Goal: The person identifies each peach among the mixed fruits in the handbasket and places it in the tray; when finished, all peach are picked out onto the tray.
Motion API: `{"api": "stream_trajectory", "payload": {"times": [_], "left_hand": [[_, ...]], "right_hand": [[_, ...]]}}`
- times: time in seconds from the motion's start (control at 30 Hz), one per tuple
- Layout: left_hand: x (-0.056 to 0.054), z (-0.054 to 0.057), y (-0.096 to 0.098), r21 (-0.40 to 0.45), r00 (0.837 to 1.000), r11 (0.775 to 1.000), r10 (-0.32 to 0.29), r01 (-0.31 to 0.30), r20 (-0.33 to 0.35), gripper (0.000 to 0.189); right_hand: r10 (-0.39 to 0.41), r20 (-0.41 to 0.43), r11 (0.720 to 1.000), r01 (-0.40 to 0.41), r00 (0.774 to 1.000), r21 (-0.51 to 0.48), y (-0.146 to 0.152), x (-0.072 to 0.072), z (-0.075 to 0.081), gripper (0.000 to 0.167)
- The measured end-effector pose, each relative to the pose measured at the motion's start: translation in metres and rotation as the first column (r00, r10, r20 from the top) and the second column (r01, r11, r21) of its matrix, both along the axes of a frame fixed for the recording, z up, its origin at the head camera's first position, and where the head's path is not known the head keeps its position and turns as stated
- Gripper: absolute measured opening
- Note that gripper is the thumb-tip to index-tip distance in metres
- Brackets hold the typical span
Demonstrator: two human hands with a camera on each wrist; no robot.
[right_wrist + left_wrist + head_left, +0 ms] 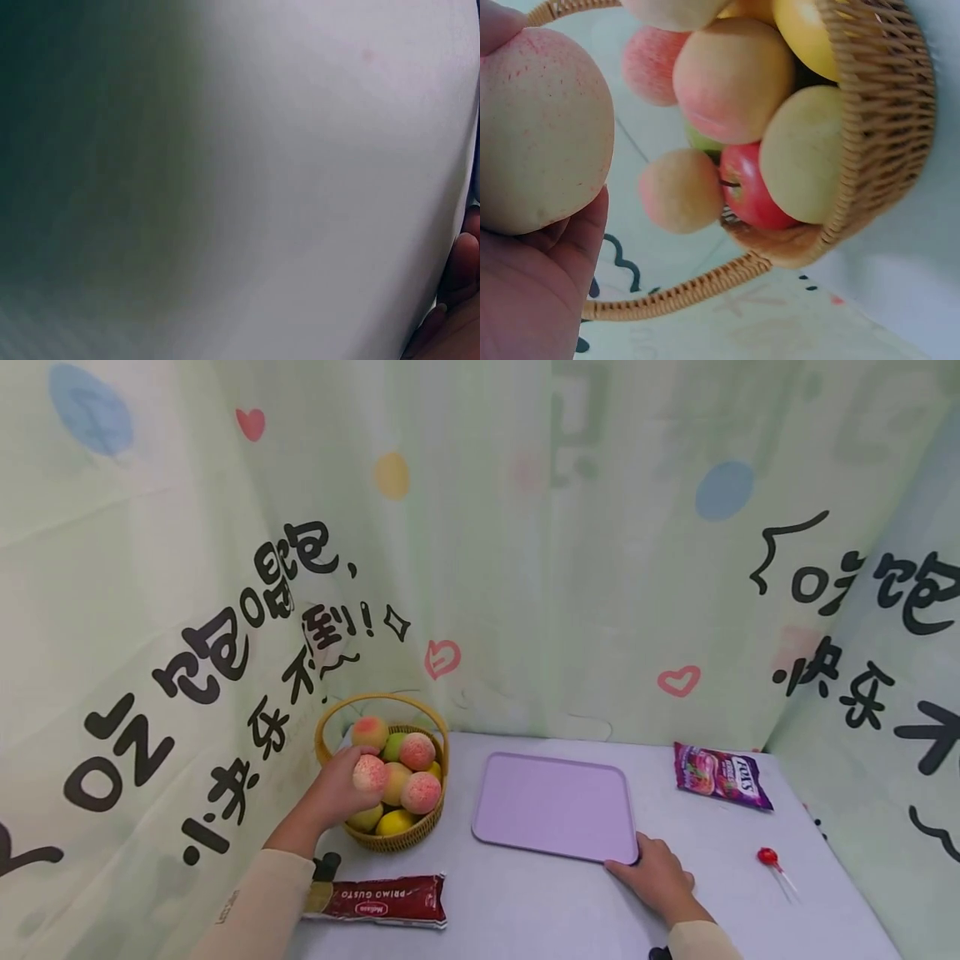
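Note:
My left hand (pixel 345 789) grips a pale pink-speckled peach (pixel 370 773), held in front of the fruit in a wicker basket (pixel 405 839). The left wrist view shows this peach (pixel 547 127) close up, between the thumb and the fingers (pixel 585 225). More peaches (pixel 735 79), a red apple (pixel 754 187) and yellow fruit fill the basket. At the near right corner of a lilac tray (pixel 555 802), my right hand (pixel 660 877) holds the rim, thumb on the near edge and fingers at the right side. The right wrist view is mostly blurred, with fingertips (pixel 465 259) at its edge.
A dark red Primo Gusto packet (pixel 390 900) lies in front of the basket, partly behind the left sleeve. On the right are a purple Fox's candy bag (pixel 722 777) and a red lollipop (pixel 768 857). Printed curtains (pixel 525 568) enclose the white table (pixel 525 902).

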State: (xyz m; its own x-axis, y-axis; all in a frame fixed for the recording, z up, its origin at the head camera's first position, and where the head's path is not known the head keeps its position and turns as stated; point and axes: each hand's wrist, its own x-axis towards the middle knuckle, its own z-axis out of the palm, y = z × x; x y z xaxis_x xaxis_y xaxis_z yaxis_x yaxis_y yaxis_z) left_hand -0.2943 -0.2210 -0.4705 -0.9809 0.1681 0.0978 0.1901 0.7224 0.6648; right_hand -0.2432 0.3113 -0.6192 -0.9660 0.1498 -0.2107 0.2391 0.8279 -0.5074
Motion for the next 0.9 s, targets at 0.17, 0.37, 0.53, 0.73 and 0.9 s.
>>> {"api": "stream_trajectory", "payload": {"times": [0.17, 0.37, 0.53, 0.73, 0.9], "left_hand": [[0.001, 0.01, 0.008, 0.015, 1.0, 1.0, -0.01, 0.01, -0.014, 0.072], [0.003, 0.026, 0.024, 0.002, 0.996, 0.998, -0.066, 0.066, -0.054, 0.072], [0.005, 0.039, 0.041, 0.022, 0.991, 0.992, -0.119, 0.121, -0.066, 0.071], [0.0, 0.048, 0.065, 0.048, 0.979, 0.981, -0.183, 0.187, -0.086, 0.067], [-0.006, 0.049, 0.084, 0.055, 0.975, 0.976, -0.205, 0.21, -0.087, 0.067]], "right_hand": [[0.0, 0.0, 1.0, 0.0, 1.0, -0.001, 0.0, -0.001, 0.002, 0.119], [0.001, 0.001, 1.0, -0.001, 1.0, -0.007, 0.0, 0.0, 0.002, 0.118], [-0.003, 0.01, 1.0, 0.003, 1.0, -0.012, 0.0, 0.0, 0.0, 0.118], [-0.013, 0.013, 1.0, 0.013, 1.0, -0.007, 0.002, 0.0, -0.002, 0.118], [-0.011, 0.003, 1.0, 0.011, 1.0, -0.009, 0.001, 0.0, -0.001, 0.119]]}}
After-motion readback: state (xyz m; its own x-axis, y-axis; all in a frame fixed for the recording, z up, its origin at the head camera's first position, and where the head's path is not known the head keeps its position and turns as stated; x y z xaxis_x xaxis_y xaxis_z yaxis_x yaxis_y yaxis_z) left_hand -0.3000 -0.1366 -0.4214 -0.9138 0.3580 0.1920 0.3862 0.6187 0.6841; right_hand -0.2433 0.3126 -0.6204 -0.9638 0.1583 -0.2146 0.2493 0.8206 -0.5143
